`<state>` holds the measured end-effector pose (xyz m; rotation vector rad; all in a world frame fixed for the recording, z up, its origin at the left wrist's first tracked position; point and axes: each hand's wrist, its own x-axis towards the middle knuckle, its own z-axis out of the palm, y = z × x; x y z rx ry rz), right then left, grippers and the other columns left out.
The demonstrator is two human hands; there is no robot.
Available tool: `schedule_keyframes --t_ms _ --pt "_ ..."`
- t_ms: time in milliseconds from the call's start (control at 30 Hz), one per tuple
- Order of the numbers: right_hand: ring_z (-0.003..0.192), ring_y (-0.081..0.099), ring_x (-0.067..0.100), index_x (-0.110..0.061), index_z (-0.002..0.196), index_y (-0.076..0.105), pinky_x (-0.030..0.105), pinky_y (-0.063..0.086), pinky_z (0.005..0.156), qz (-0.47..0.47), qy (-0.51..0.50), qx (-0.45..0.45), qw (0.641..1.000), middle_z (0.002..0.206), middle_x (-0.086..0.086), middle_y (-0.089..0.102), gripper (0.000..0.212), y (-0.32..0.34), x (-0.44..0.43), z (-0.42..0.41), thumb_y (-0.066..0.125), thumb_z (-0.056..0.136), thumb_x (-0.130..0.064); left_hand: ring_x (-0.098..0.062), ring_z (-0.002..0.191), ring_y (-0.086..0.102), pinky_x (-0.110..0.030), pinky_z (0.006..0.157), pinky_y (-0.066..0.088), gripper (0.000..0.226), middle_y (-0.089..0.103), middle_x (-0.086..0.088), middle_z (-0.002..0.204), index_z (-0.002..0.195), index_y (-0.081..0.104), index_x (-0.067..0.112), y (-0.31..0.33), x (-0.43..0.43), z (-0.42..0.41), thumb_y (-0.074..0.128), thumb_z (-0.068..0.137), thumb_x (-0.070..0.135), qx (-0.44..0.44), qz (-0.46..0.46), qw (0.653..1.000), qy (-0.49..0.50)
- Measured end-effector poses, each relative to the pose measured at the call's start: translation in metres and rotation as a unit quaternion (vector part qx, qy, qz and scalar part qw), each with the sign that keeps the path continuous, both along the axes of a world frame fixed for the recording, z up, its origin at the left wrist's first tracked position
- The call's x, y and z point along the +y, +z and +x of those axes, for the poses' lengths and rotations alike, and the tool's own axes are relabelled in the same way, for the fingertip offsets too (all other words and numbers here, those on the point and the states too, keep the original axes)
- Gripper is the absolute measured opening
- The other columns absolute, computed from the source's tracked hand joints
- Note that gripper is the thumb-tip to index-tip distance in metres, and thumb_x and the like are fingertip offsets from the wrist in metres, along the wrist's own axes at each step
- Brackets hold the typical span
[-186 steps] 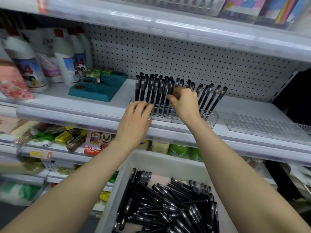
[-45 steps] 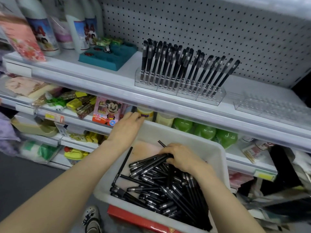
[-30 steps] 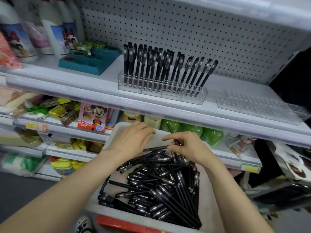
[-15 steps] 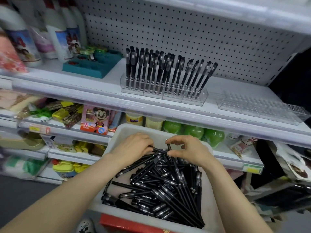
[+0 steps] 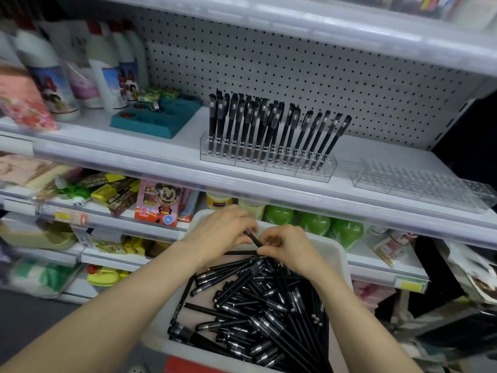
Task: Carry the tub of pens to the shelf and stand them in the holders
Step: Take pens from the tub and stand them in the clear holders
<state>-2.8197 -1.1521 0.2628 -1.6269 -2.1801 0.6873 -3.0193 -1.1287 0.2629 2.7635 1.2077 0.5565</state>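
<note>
Now | tub (image 5: 342, 255) sits below the shelf (image 5: 349, 150), loose pens (image 5: 269, 319) heaped inside | left hand (image 5: 222, 232) and right hand (image 5: 289, 250) both pinch one pen (image 5: 252, 238), likely squaring it for the partly filled holder (image 5: 314, 172).

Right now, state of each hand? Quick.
Left hand: closed, pinching a black pen over the tub.
Right hand: closed, fingers curled on the same pen's lower end.

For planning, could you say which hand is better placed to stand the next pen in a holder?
Probably the right hand: both pinch the pen, but the left hand is farther from the empty holder.
</note>
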Motion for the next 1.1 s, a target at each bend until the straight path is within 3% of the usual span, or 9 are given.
schedule_keyframes --t_ms 100,167,300,400,533,700,867,1100 --pt "0.060 0.056 -0.001 -0.017 0.084 0.073 0.008 0.043 0.062 -0.010 -0.016 0.013 1.000 0.073 -0.006 0.068 0.008 -0.006 0.002 0.004 0.079 0.080 -0.021 -0.017 0.117 0.049 -0.033 0.097 0.045 0.062 0.056 0.000 0.125 0.138 0.048 0.021 0.003 0.005 -0.008 0.076 0.082 0.025 -0.043 0.019 0.999 0.022" --pt "0.058 0.059 0.003 -0.017 0.086 0.074 0.015 0.051 0.063 -0.019 -0.029 0.046 0.998 0.074 -0.003 0.070 0.007 -0.006 0.004 0.009 0.079 0.081 -0.017 -0.018 0.119 0.047 -0.035 0.099 0.045 0.067 0.054 -0.001 0.129 0.142 0.045 0.019 0.008 0.010 -0.013 0.076 0.082 0.020 -0.052 0.038 0.997 0.043" --pt "0.068 0.065 0.009 -0.024 0.097 0.072 0.023 0.057 0.071 0.017 -0.056 0.106 0.993 0.080 -0.004 0.072 0.019 0.013 0.010 0.013 0.078 0.081 -0.015 -0.025 0.120 0.047 -0.040 0.089 0.053 0.065 0.054 -0.008 0.129 0.138 0.050 0.014 0.020 0.023 -0.021 0.076 0.079 0.006 -0.034 0.094 0.992 0.080" --pt "0.072 0.068 0.011 -0.021 0.098 0.068 0.020 0.056 0.067 0.029 -0.063 0.193 0.979 0.082 -0.002 0.072 0.010 0.051 0.016 0.010 0.070 0.089 -0.018 -0.027 0.123 0.045 -0.038 0.085 0.054 0.072 0.050 -0.011 0.133 0.137 0.049 0.013 0.029 0.035 -0.024 0.076 0.073 -0.005 -0.025 0.133 0.985 0.111" --pt "0.074 0.068 0.012 -0.019 0.092 0.064 0.019 0.055 0.066 0.129 -0.116 0.245 0.954 0.083 0.000 0.070 0.008 0.104 0.038 0.008 0.059 0.095 -0.025 -0.028 0.132 0.040 -0.038 0.107 0.038 0.068 0.045 -0.010 0.143 0.140 0.046 0.013 0.042 0.055 -0.026 0.073 0.079 0.002 -0.018 0.179 0.973 0.145" --pt "0.069 0.068 0.015 -0.026 0.084 0.061 0.023 0.056 0.066 0.241 -0.181 0.303 0.904 0.079 0.004 0.070 0.015 0.135 0.076 -0.002 0.062 0.095 -0.016 -0.029 0.129 0.041 -0.043 0.113 0.032 0.060 0.048 -0.011 0.139 0.141 0.046 0.010 0.048 0.076 -0.028 0.068 0.086 0.022 -0.005 0.197 0.968 0.153" --pt "0.074 0.071 0.016 -0.025 0.089 0.064 0.041 0.060 0.076 0.265 -0.220 0.252 0.904 0.079 -0.001 0.072 0.004 0.126 0.110 -0.016 0.064 0.093 -0.023 -0.029 0.128 0.041 -0.042 0.113 0.031 0.057 0.049 -0.010 0.138 0.141 0.047 0.010 0.045 0.083 -0.027 0.059 0.090 0.033 -0.012 0.194 0.968 0.161" --pt "0.071 0.063 0.017 -0.011 0.099 0.071 0.026 0.045 0.067 0.295 -0.247 0.142 0.912 0.069 -0.004 0.065 0.023 0.126 0.120 -0.020 0.059 0.096 -0.030 -0.029 0.124 0.043 -0.042 0.109 0.033 0.055 0.051 -0.009 0.134 0.138 0.050 0.011 0.043 0.085 -0.026 0.062 0.089 0.033 -0.026 0.202 0.966 0.162"
